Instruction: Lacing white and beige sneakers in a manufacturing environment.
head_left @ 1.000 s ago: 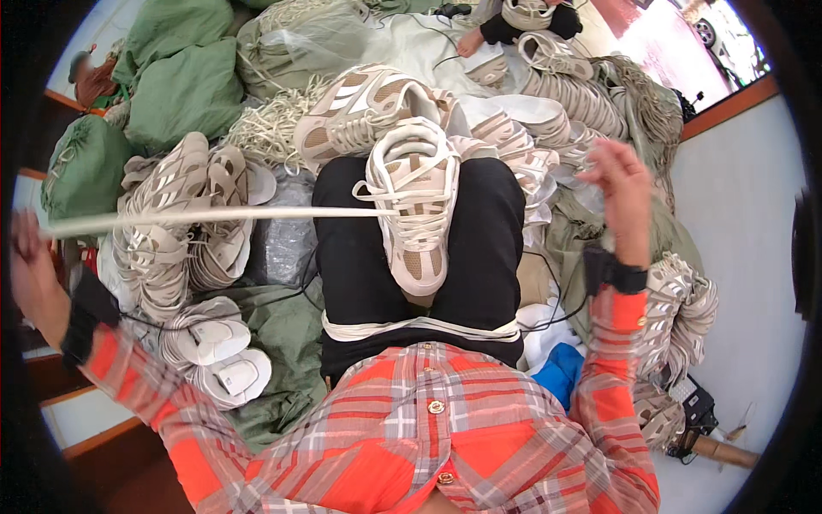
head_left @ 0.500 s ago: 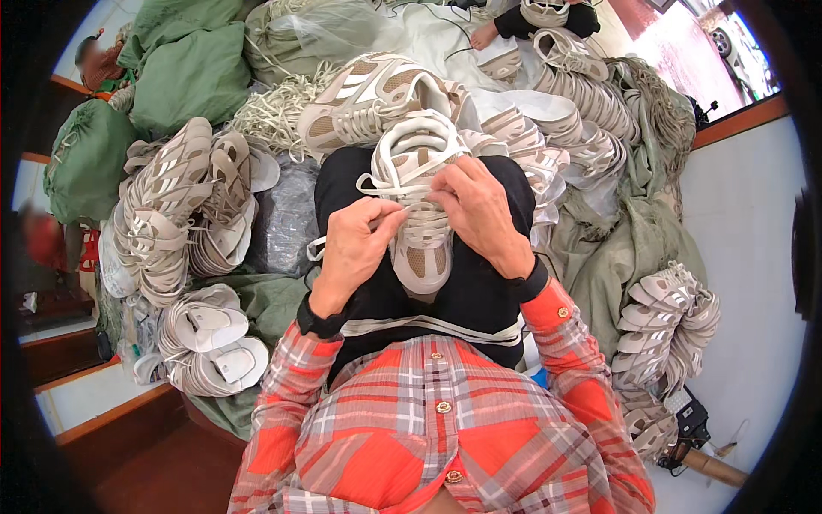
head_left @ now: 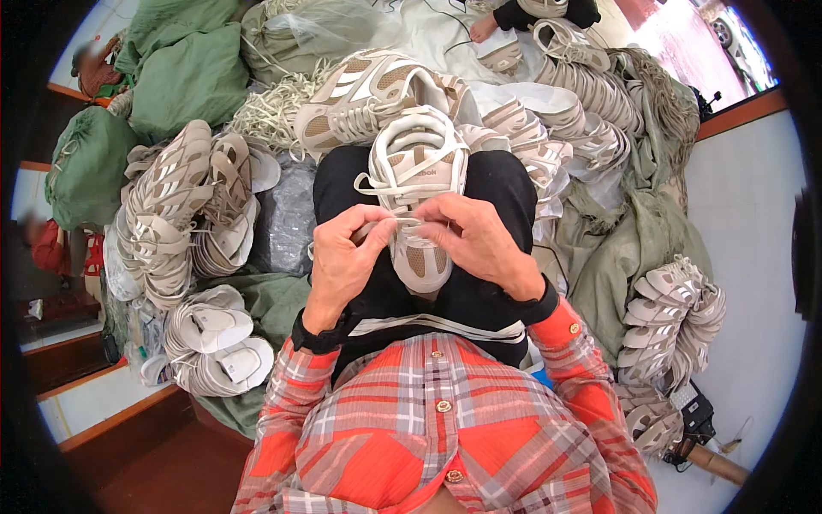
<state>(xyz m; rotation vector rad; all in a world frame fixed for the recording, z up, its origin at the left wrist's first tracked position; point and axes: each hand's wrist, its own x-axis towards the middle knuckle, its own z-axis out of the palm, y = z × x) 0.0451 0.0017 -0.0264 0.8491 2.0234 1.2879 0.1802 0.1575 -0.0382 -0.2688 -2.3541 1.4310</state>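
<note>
A beige and white shoe upper lies on my black-trousered lap, its toe pointing toward me and its padded collar away. Off-white shoelace crosses the tongue and loops out on the left side. My left hand is closed in a pinch on the lace at the left of the lacing rows, low down near the toe. From the other side my right hand has thumb and fingertips drawn together over the same rows, pinching the lace there. The fingers partly cover the lower eyelets.
Stacked shoe uppers stand at left, and another pile sits at right. Pale insole-like pieces lie at lower left. Beyond my knees are larger laced uppers and a heap of laces. Green sacks bulge at far left.
Both hands have come down the lacing toward the toe. My right hand has left the upper rows, uncovering the tongue.
</note>
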